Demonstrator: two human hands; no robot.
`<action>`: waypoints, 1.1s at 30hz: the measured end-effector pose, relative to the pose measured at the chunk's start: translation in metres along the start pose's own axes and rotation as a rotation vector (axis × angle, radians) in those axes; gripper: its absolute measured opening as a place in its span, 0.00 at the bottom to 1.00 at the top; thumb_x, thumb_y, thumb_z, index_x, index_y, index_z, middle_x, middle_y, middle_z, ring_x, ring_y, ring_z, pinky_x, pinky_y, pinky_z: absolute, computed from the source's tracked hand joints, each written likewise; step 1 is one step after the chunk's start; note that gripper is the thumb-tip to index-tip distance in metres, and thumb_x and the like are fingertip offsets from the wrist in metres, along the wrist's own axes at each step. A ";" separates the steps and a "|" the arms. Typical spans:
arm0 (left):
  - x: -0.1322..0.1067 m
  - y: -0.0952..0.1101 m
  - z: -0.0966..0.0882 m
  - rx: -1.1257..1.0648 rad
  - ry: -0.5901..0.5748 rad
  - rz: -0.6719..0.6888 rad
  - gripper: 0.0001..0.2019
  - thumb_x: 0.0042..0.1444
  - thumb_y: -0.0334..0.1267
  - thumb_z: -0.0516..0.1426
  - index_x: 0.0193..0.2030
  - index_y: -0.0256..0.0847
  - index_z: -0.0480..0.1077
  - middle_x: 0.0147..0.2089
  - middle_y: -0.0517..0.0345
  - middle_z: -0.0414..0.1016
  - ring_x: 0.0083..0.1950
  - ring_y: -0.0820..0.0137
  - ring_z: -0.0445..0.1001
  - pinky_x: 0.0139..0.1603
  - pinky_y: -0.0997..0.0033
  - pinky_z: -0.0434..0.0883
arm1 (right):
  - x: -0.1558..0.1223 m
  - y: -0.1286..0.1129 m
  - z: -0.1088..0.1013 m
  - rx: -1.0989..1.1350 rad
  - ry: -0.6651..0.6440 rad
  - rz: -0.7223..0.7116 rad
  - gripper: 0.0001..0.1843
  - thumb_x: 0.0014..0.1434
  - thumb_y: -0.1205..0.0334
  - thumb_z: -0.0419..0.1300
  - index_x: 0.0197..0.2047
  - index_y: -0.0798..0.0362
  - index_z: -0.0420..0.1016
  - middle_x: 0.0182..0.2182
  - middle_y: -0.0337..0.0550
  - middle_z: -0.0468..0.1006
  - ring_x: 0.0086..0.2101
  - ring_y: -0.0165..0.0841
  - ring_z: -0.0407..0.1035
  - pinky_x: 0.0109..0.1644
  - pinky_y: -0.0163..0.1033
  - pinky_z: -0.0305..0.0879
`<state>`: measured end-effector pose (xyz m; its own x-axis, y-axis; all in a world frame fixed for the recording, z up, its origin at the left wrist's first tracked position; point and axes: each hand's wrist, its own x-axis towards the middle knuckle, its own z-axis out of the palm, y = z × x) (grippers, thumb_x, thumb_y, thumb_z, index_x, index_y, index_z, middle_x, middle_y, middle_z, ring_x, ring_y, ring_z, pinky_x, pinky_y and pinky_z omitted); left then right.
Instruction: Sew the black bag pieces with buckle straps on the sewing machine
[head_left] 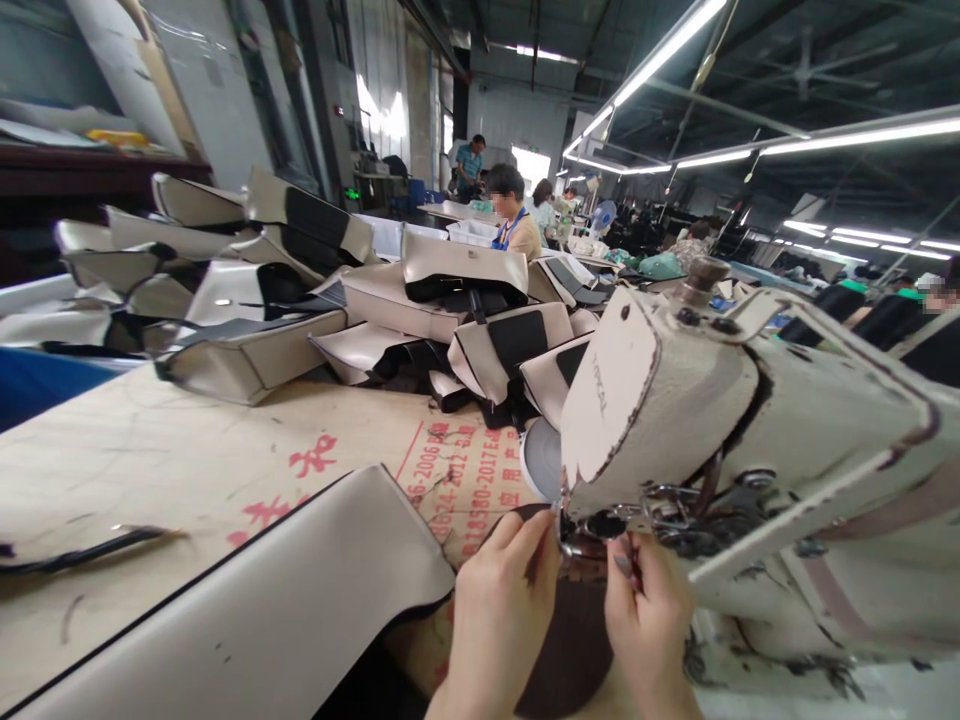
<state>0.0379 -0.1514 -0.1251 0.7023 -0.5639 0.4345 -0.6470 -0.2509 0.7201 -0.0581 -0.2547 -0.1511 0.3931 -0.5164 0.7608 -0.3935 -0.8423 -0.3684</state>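
My L hand (499,620) & R hand (649,625) pinch dark piece (570,640) tight at sewing machine (675,420) — cream panels (247,360) piled on printed board table (150,450), strip lights (667,50) overhead.

Bare left hand (499,625), bare right hand (649,625)

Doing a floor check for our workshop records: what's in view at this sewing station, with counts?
sewing machine head: one, cream with worn paint, right foreground
dark brown piece: one, under the machine's needle area
flat panel: one, cream with black edge, front left on the table
black strip: one, far left on the table
cut bag pieces: many, cream and black, heaped behind
work table: one, tan with red print, centre left
seated co-worker: one, beyond the heap
standing co-worker: one, far back
left hand: one, at the dark piece's edge
right hand: one, beside the needle area
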 end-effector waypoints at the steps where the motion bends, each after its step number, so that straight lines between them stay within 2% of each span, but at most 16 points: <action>1: 0.000 0.000 0.000 0.002 0.000 0.002 0.10 0.59 0.38 0.50 0.38 0.41 0.72 0.30 0.58 0.67 0.29 0.77 0.68 0.29 0.81 0.63 | 0.000 0.000 0.000 0.004 0.001 0.001 0.19 0.61 0.53 0.47 0.27 0.55 0.68 0.17 0.43 0.69 0.21 0.31 0.62 0.26 0.33 0.55; 7: -0.002 0.001 0.002 0.031 -0.019 0.010 0.11 0.59 0.37 0.48 0.33 0.40 0.70 0.27 0.59 0.64 0.27 0.77 0.65 0.28 0.81 0.62 | -0.001 0.001 0.001 0.032 -0.003 -0.001 0.19 0.61 0.52 0.46 0.28 0.56 0.68 0.20 0.45 0.70 0.23 0.31 0.64 0.28 0.33 0.57; 14: -0.003 0.000 0.001 0.025 0.002 0.027 0.10 0.59 0.36 0.48 0.34 0.40 0.70 0.27 0.59 0.64 0.27 0.77 0.65 0.27 0.81 0.61 | -0.004 0.003 0.002 0.040 -0.032 0.022 0.19 0.61 0.53 0.47 0.28 0.56 0.70 0.19 0.44 0.69 0.22 0.29 0.63 0.29 0.33 0.59; 17: -0.003 -0.001 0.001 0.028 0.013 0.032 0.10 0.60 0.36 0.48 0.33 0.40 0.70 0.26 0.60 0.63 0.27 0.77 0.65 0.27 0.81 0.61 | -0.006 0.004 0.002 0.033 -0.024 0.017 0.19 0.61 0.53 0.47 0.29 0.57 0.70 0.21 0.46 0.70 0.24 0.30 0.65 0.31 0.33 0.60; 22: -0.004 0.000 0.004 0.045 -0.017 0.022 0.11 0.60 0.36 0.48 0.33 0.40 0.69 0.27 0.60 0.63 0.27 0.77 0.64 0.27 0.81 0.61 | -0.008 0.007 0.003 0.037 -0.035 0.005 0.18 0.61 0.53 0.48 0.29 0.57 0.69 0.21 0.46 0.71 0.26 0.31 0.66 0.32 0.33 0.61; 28: -0.003 0.001 0.004 0.054 -0.020 0.022 0.10 0.60 0.35 0.48 0.33 0.40 0.69 0.27 0.60 0.62 0.27 0.77 0.64 0.27 0.80 0.60 | -0.009 0.008 0.003 0.023 -0.038 0.001 0.19 0.61 0.52 0.47 0.31 0.58 0.69 0.20 0.45 0.70 0.23 0.31 0.65 0.30 0.33 0.59; 33: -0.003 0.001 0.003 0.030 -0.006 0.018 0.10 0.60 0.36 0.48 0.34 0.41 0.69 0.27 0.60 0.63 0.27 0.77 0.64 0.27 0.79 0.60 | -0.010 0.006 0.003 0.019 -0.037 0.021 0.21 0.61 0.51 0.46 0.29 0.57 0.69 0.17 0.44 0.69 0.20 0.29 0.63 0.28 0.33 0.57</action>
<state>0.0343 -0.1519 -0.1275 0.6886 -0.5734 0.4439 -0.6681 -0.2637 0.6958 -0.0619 -0.2553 -0.1620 0.4158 -0.5390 0.7325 -0.3864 -0.8338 -0.3943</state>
